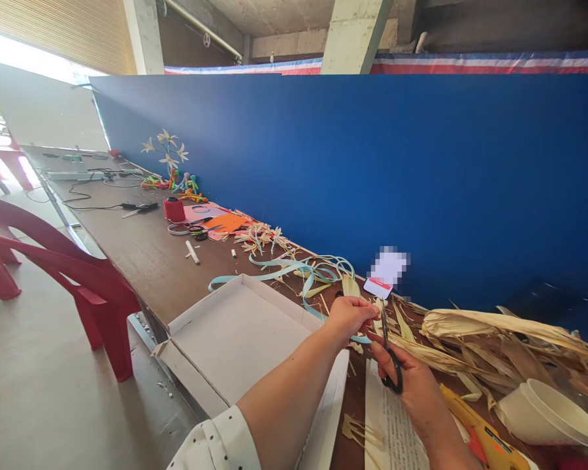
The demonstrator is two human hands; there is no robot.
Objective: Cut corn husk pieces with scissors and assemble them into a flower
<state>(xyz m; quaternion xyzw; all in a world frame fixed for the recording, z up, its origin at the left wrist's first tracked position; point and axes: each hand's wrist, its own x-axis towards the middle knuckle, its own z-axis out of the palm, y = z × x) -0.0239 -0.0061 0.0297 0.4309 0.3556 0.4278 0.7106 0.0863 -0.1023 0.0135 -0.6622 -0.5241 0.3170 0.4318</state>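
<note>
My left hand (351,316) pinches a small pale piece of corn husk (379,307) between thumb and fingertips. In my right hand (411,385) is a pair of black-handled scissors (394,369), with fingers through the handle loops. The scissor blades point up and away from me, right beside the husk piece; I cannot tell whether they touch it. Just beyond lies a phone (378,288), its screen blurred out. Dried corn husks (470,323) are heaped to the right of my hands, and a printed sheet (387,418) lies under my right wrist.
A white box lid (245,326) lies left of my forearm. Light blue ribbon (279,269), orange paper (225,223) and a red thread spool (174,209) sit farther along. At right are a yellow tool (490,437) and a white bowl (551,411). A blue partition (347,163) borders the table.
</note>
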